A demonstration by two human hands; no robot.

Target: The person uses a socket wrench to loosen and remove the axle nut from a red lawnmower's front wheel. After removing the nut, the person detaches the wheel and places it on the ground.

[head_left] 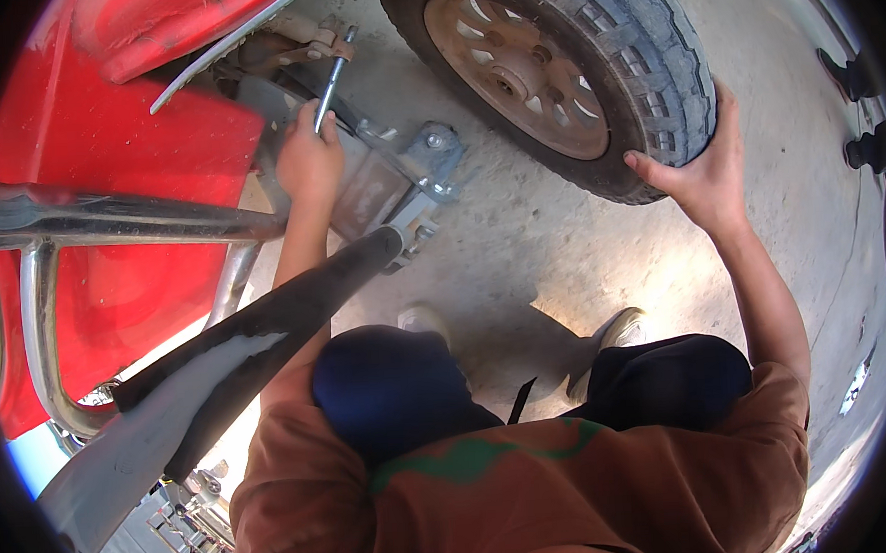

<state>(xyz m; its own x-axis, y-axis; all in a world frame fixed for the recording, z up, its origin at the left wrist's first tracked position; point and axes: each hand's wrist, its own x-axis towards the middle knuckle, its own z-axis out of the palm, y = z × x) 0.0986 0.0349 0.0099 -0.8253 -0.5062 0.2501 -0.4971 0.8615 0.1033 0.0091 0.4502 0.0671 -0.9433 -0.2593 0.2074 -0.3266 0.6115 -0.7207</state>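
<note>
My left hand (309, 161) is closed around the lower end of a slim silver metal rod (335, 79). The rod's upper end meets a rusty bracket (339, 50) under the red vehicle. On the right, my right hand (696, 175) grips the lower edge of a wheel (523, 82) with a black knobby tire and a rusty spoked rim. Its thumb presses the sidewall, and its fingers go behind the tread, partly hidden. The wheel stands tilted on the concrete, apart from the bracket. Below my left hand is a grey floor jack (368, 190).
The jack's long handle (313, 288), in a torn black sleeve, slants across my left forearm. Red body panels (155, 141) and a chrome tube bar (129, 213) fill the left. My shoes (623, 327) are on the concrete floor (521, 242). Another person's dark shoes (867, 149) show at far right.
</note>
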